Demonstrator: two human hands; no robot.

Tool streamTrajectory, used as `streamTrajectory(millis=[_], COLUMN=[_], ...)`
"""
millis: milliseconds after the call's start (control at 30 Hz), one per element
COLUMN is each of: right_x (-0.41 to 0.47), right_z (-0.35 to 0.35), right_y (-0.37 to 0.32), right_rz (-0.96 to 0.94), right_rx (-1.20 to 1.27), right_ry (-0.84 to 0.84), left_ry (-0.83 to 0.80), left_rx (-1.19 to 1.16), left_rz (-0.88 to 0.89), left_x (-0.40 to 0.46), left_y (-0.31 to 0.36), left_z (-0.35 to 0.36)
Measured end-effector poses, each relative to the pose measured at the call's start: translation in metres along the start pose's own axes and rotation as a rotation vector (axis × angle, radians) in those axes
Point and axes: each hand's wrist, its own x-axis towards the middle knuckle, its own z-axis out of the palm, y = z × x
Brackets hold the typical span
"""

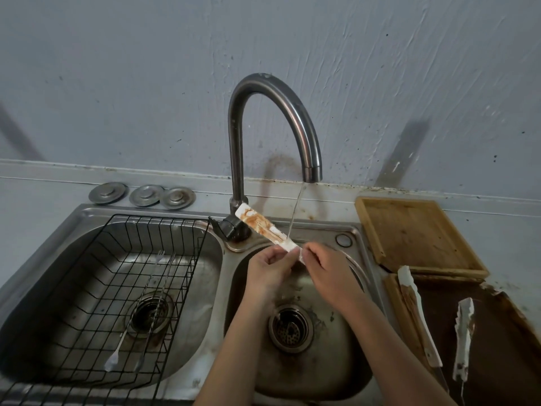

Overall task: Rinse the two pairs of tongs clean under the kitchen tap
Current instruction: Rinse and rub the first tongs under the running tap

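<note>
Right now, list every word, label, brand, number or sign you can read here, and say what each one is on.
There is no readable text in this view.
Held tongs: brown sauce stains only, no lettering.
Tongs on the counter: stains, no print visible.
Tap: bare metal, no brand mark showing.
Three sink plugs: plain metal, no stamp legible.
Wooden board: grain and marks, no writing.

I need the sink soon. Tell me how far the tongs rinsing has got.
Nothing looks finished yet. In hand: the left hand and right hand hold one white pair of tongs under the running tap, and brown sauce still streaks its blade. Left to do: the second pair of tongs lies on the counter to the right of the sink, still stained and not yet rinsed.
</note>
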Motion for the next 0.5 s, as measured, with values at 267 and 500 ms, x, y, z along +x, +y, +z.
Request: streamTrajectory(millis=[267, 500], right_x=[-0.011, -0.019], right_z=[-0.013, -0.029], right_y=[-0.002, 0.000], right_rz=[0.006, -0.001], right_rx=[-0.283, -0.375], right_ry=[0.023, 0.008], left_ry=[0.010, 0.145], left_rx=[-0.150, -0.253], left_rz=[-0.129, -0.221], left_x=[-0.011, -0.010], left_y=[-0.018, -0.018], left_z=[0.011, 0.004])
